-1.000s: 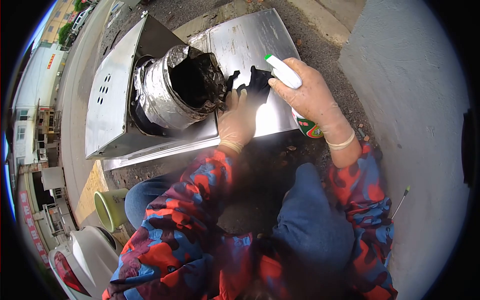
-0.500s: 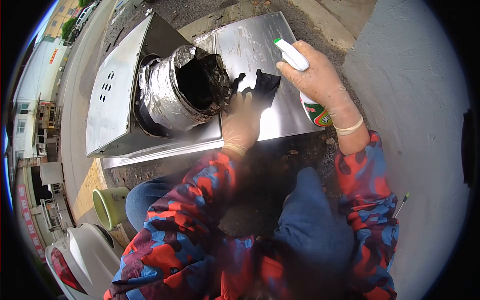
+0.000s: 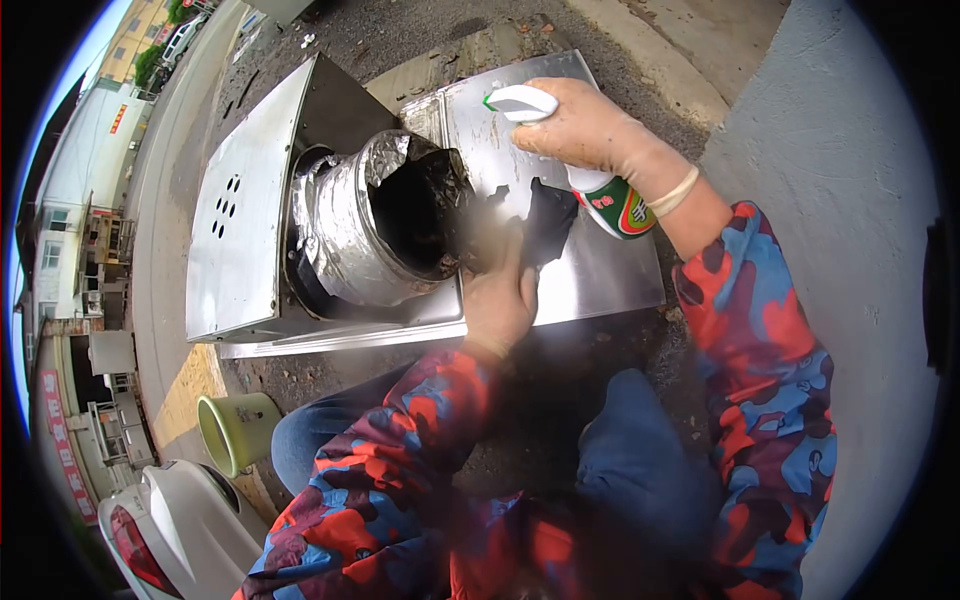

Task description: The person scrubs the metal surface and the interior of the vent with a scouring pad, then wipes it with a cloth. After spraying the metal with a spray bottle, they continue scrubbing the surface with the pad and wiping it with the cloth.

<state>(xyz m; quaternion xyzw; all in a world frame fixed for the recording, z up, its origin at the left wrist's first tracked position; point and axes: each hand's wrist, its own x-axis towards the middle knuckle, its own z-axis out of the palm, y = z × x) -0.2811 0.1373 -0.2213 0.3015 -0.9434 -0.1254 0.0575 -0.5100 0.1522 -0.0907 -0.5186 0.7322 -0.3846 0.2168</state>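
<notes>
Your right hand (image 3: 590, 130) is closed around the neck of a spray bottle (image 3: 590, 180), fingers wrapped over the white spray head (image 3: 520, 102); the bottle hangs tilted, its labelled body pointing down toward your wrist, above the steel sheet (image 3: 610, 265). The nozzle faces left, toward the duct side.

Your left hand (image 3: 500, 300) presses a black rag (image 3: 550, 225) onto the steel sheet, fingers curled over its near part; the grip on it looks closed, though the fingertips are blurred and partly lost against the rag. The rag lies just right of the foil duct (image 3: 350, 230), near touching its rim.

Edges: the steel sheet ends close below your left hand, with bare dirty ground (image 3: 300, 375) beyond it. To the right the sheet's edge sits near a pale concrete wall (image 3: 840, 200), so room is narrow there. Left of the duct, the metal housing (image 3: 250, 220) with its small holes rises at a slant.

A green cup (image 3: 235, 430) stands on the ground by your left knee (image 3: 310, 440), well apart from both hands.

Hard to make out: the duct's inside is black and shows nothing; a hazy smear covers the area around your left hand; your patterned sleeves (image 3: 760, 350) hide the ground beneath you.
</notes>
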